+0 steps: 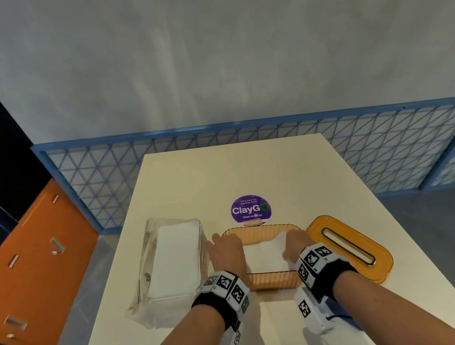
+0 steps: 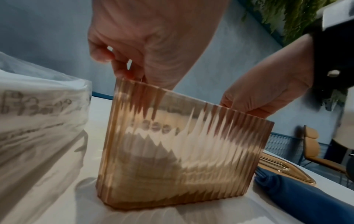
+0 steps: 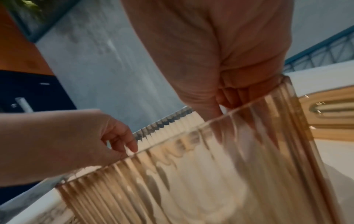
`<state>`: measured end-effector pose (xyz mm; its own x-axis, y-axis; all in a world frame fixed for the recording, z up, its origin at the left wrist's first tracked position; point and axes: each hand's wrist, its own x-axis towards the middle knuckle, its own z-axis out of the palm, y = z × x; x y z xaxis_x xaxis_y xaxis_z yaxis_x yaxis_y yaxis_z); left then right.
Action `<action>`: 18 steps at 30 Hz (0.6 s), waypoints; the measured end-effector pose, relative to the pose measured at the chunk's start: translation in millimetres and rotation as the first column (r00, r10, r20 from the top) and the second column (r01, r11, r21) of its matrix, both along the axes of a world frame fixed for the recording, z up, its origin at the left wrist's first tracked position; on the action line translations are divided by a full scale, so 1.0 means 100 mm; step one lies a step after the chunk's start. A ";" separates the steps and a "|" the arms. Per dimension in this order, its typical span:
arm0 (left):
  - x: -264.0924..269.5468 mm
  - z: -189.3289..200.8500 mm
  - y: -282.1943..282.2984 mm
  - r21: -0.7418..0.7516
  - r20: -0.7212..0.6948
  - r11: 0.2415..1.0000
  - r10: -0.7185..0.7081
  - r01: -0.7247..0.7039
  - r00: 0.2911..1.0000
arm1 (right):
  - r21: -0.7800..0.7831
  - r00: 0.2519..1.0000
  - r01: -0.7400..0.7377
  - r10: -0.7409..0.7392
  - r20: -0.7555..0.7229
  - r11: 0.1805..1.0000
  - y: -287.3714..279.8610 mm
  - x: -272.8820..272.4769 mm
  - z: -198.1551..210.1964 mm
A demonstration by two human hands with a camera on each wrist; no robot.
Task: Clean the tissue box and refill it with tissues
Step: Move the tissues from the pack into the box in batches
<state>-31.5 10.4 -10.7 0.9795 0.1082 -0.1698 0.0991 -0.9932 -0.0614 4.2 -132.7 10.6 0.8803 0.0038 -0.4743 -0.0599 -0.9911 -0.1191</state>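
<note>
Both hands reach into the ribbed amber tissue box point(image 1: 269, 278) at lower centre of the desk point(image 1: 249, 175): left hand point(image 1: 227, 253) loosely curled at its rim, right hand point(image 1: 297, 245) pressing white tissues point(image 1: 264, 254) inside. Beside it lie a plastic-wrapped tissue pack point(image 1: 172, 266) at left and the slotted lid point(image 1: 348, 246) at right. Only the left wrist view shows a blue cloth point(image 2: 298, 195) below the lid.

My fingertips dipped inside the ribbed amber translucent tissue box point(image 1: 269, 279), so the head view hid them behind my left hand point(image 1: 227, 253) and right hand point(image 1: 297, 245). Through the ribbed wall they showed only as warped smears. The folded blue cloth point(image 2: 306, 195) was mostly cut off. The print on the clear plastic tissue pack point(image 2: 38, 109) was too blurred to read.
</note>
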 end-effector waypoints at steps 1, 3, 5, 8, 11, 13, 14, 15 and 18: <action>0.00 0.01 -0.02 -0.015 0.025 1.000 -0.004 0.004 1.000 | -0.021 1.000 -0.018 0.018 0.011 1.000 0.00 -0.01 -0.02; -0.01 0.10 -0.06 -0.057 0.112 0.997 -0.040 0.047 0.993 | -0.048 0.993 -0.070 0.074 0.088 0.996 0.02 -0.04 -0.04; 0.01 0.08 -0.09 -0.110 0.100 0.987 -0.102 0.113 0.990 | -0.047 0.973 -0.105 0.112 0.199 0.993 0.03 -0.05 -0.04; 0.11 -0.06 -0.12 -0.252 -0.101 0.963 -0.123 0.094 0.987 | -0.040 0.962 -0.201 0.204 0.182 0.979 0.04 -0.03 -0.07; 0.18 -0.10 -0.12 -0.269 -0.195 0.961 -0.124 0.068 0.973 | -0.091 0.957 -0.288 0.290 0.014 0.953 0.04 -0.01 -0.11; 0.21 -0.15 -0.11 -0.285 -0.291 0.958 -0.096 0.009 0.952 | -0.140 0.937 -0.348 0.340 -0.076 0.927 0.05 -0.02 -0.14; 0.24 -0.18 -0.10 -0.289 -0.320 0.957 -0.084 -0.013 0.944 | -0.151 0.929 -0.368 0.356 -0.103 0.917 0.05 -0.03 -0.16; 0.24 -0.16 -0.10 -0.290 -0.345 0.957 -0.076 -0.030 0.935 | -0.154 0.924 -0.378 0.362 -0.120 0.913 0.05 -0.02 -0.18; 0.26 -0.20 -0.09 -0.290 -0.394 0.955 -0.065 -0.057 0.917 | -0.154 0.919 -0.391 0.374 -0.127 0.908 0.04 0.00 -0.18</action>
